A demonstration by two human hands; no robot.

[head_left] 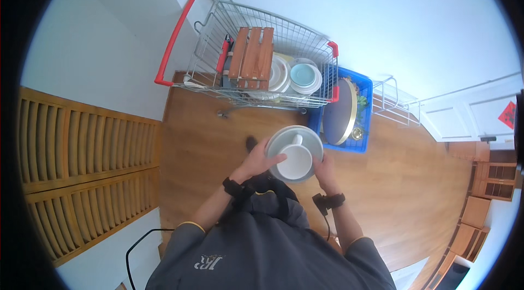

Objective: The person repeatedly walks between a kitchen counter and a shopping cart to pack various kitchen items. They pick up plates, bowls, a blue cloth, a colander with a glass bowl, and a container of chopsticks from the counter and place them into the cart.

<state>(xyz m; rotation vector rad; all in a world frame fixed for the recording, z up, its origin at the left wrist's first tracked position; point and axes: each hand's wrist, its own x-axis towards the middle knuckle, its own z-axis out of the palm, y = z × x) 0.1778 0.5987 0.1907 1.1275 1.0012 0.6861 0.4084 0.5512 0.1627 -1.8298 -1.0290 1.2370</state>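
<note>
Wooden floor (207,142), white walls. Left hand (262,160) and right hand (326,172) grip grey plate (295,152) edges, white mug (296,159) loose on top, near wire trolley (262,66) stacked with dishes. Risk: plate tilts, mug slides off, breaks.

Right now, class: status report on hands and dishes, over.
Left hand and right hand hold grey plate with white cup. Shopping cart ahead, apart from the hands.
</note>
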